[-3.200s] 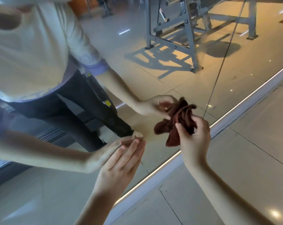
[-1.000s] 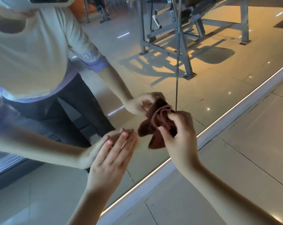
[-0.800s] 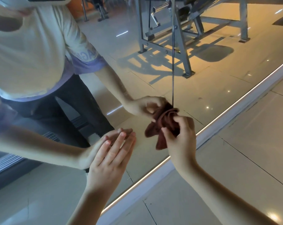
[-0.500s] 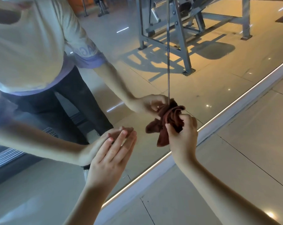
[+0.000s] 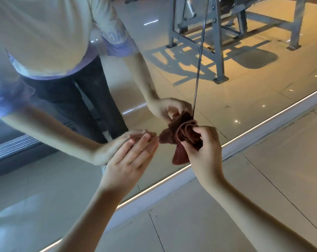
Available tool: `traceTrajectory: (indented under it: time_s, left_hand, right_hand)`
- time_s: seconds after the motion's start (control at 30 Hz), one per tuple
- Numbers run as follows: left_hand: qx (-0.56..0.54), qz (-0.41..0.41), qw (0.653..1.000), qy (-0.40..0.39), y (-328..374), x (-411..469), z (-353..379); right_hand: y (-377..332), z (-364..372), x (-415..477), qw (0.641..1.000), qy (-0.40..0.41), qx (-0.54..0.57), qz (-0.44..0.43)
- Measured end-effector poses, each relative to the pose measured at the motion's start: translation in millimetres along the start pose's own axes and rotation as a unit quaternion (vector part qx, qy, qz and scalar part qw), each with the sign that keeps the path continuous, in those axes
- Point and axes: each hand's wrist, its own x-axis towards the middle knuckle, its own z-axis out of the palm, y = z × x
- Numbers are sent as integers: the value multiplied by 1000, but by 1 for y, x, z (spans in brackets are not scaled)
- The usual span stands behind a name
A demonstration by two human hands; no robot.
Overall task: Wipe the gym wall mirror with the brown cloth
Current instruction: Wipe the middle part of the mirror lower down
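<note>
Right arm comes in from the lower right corner, forearm stretched toward the mirror, and the right hand is clamped on the brown cloth, thumb and fingers curled round a bunched wad of it. The cloth sits at the fingertips, ahead of the knuckles, pushed up to the glass and meeting its own reflection. One loose corner hangs down just left of the palm. That contact spot is low on the mirror, near its bottom edge, right where the dark vertical seam comes down. Left hand just beside the cloth, holding nothing, fingers straight and together, tips touching their reflection on the glass. Reflected above: a grey gym machine frame.
</note>
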Motion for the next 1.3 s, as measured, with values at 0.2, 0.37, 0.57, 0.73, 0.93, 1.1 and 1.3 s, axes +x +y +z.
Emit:
traceTrajectory:
  time_s: [0.2, 0.37, 0.57, 0.73, 0.93, 1.1, 1.3]
  left_hand:
    - [-5, -14, 1000, 25, 2, -4, 5]
    - [0, -19, 1000, 21, 4, -4, 9]
    - [1, -41, 999, 5, 13, -2, 8]
    - [17, -72, 997, 17, 23, 4, 7]
    - [-54, -137, 989, 6, 34, 6, 19]
    - [24, -138, 990, 30, 45, 9, 11]
    - [35, -160, 986, 27, 55, 17, 14]
  right_hand:
    - [-1, 8, 15, 983, 129, 14, 126]
    - [-5, 10, -4, 999, 33, -3, -17]
    - [4, 12, 4, 995, 97, -2, 28]
    - [21, 6, -1, 991, -8, -51, -127]
    - [28, -7, 17, 998, 54, 13, -42]
    - [35, -13, 23, 982, -54, -13, -182]
    - [43, -21, 32, 995, 16, 28, -91]
